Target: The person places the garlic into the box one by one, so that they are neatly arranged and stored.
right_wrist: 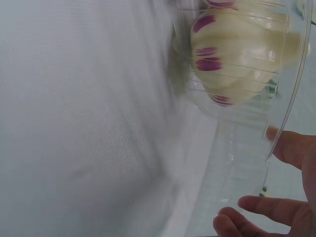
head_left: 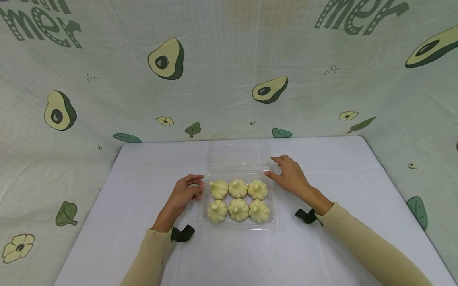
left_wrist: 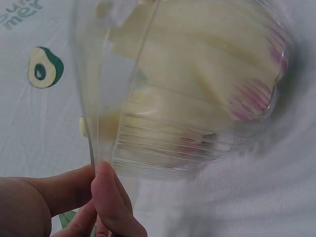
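Note:
A clear plastic clamshell container [head_left: 272,216] sits mid-table, holding several pale yellow garlic bulbs [head_left: 238,209] in two rows. Its transparent lid [head_left: 237,155] lies folded back toward the wall. At the container's left edge, my left hand [head_left: 186,193] pinches the rim between thumb and finger, as the left wrist view shows. Purple streaks mark the garlic [left_wrist: 197,69] seen through the ribbed side. My right hand [head_left: 290,174] is at the back right corner, thumb against the rim near the hinge. Its other fingers [right_wrist: 271,208] reach out beside the lid, spread and holding nothing.
A white cloth [head_left: 340,171] covers the table. Behind and beside it hangs a pale curtain [head_left: 222,59] printed with avocados and leaves. Black wrist-worn pieces, one by the left wrist [head_left: 183,233] and one by the right [head_left: 305,215], hang close to the table.

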{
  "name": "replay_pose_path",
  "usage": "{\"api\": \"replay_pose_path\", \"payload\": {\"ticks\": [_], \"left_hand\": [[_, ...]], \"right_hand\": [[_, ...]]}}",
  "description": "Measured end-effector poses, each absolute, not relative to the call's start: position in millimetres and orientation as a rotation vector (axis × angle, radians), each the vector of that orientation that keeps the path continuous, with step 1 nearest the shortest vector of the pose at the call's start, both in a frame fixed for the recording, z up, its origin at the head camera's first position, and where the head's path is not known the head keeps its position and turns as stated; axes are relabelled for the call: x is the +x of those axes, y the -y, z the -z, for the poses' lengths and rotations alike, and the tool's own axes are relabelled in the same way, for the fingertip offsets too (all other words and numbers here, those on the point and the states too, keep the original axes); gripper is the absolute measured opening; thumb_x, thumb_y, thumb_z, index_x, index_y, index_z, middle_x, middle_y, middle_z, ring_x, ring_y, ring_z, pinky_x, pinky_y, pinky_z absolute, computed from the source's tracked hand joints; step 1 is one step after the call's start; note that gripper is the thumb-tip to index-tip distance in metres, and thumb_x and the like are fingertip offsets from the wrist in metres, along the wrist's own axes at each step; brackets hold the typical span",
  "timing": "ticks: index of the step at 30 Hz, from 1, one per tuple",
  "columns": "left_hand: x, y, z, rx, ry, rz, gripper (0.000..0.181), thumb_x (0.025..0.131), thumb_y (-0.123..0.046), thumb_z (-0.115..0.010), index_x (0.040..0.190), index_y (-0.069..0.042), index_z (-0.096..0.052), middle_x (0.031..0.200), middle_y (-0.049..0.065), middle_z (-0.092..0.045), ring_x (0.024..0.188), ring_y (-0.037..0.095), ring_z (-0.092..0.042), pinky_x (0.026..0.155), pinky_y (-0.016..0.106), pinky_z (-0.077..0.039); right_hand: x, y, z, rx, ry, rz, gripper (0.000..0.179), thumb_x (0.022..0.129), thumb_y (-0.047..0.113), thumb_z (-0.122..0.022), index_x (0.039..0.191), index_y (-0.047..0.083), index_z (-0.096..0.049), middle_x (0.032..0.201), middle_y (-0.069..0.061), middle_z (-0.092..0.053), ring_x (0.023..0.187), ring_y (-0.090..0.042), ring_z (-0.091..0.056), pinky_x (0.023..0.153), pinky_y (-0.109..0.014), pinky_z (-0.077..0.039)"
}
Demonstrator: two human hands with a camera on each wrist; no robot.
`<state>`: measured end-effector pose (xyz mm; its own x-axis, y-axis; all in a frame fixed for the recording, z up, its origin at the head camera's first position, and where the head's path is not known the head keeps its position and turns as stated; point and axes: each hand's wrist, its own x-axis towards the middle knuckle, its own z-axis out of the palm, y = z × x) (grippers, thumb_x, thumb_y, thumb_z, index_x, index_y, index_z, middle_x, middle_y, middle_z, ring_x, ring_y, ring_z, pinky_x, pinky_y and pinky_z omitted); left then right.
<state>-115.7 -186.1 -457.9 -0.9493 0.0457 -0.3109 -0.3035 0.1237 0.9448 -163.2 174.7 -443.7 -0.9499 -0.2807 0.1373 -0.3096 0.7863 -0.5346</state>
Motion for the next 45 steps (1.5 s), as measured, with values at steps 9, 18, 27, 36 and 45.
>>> {"api": "replay_pose_path", "payload": {"ticks": [9,18,27,36,45], "left_hand": [[-115.1,185.2,455.4,-0.264,-2.143,-1.904,0.040,0.103,0.002,-0.064,0.142,0.006,-0.057,0.109,0.009,-0.064,0.074,0.011,-0.064,0.064,0.020,-0.056],[-114.6,184.5,457.2,-0.268,-2.141,-1.906,0.039,0.102,0.003,-0.063,0.141,0.007,-0.058,0.109,0.010,-0.064,0.073,0.011,-0.063,0.063,0.020,-0.056],[-113.7,184.5,457.6,-0.256,-2.139,-1.915,0.039,0.102,0.003,-0.063,0.141,0.007,-0.058,0.109,0.010,-0.063,0.073,0.011,-0.063,0.063,0.020,-0.056],[-113.5,184.3,457.0,-0.236,-2.120,-1.925,0.041,0.103,0.002,-0.063,0.143,0.008,-0.056,0.110,0.010,-0.064,0.073,0.009,-0.063,0.064,0.020,-0.057],[-112.8,184.2,455.1,-0.233,-2.120,-1.930,0.041,0.102,0.003,-0.064,0.143,0.008,-0.055,0.111,0.010,-0.063,0.073,0.008,-0.063,0.064,0.019,-0.056]], "right_hand": [[-160.5,-175.5,443.6,0.453,2.892,-0.947,0.062,0.095,0.025,-0.082,0.142,-0.010,-0.060,0.129,-0.031,-0.063,0.112,-0.046,-0.066,0.090,-0.060,-0.055],[-158.3,-176.4,444.2,0.443,2.863,-0.977,0.065,0.093,0.024,-0.084,0.143,-0.008,-0.060,0.129,-0.030,-0.064,0.113,-0.046,-0.066,0.089,-0.059,-0.056],[-155.9,-176.6,444.5,0.452,2.829,-0.923,0.065,0.091,0.025,-0.086,0.142,-0.007,-0.062,0.128,-0.031,-0.065,0.115,-0.049,-0.064,0.095,-0.063,-0.053],[-155.1,-175.8,447.7,0.464,2.771,-0.760,0.066,0.087,0.029,-0.089,0.139,-0.005,-0.066,0.124,-0.029,-0.067,0.112,-0.049,-0.065,0.098,-0.064,-0.049],[-153.9,-175.1,450.0,0.471,2.728,-0.673,0.068,0.086,0.032,-0.090,0.138,-0.005,-0.067,0.124,-0.027,-0.067,0.108,-0.048,-0.064,0.100,-0.063,-0.047]]}}
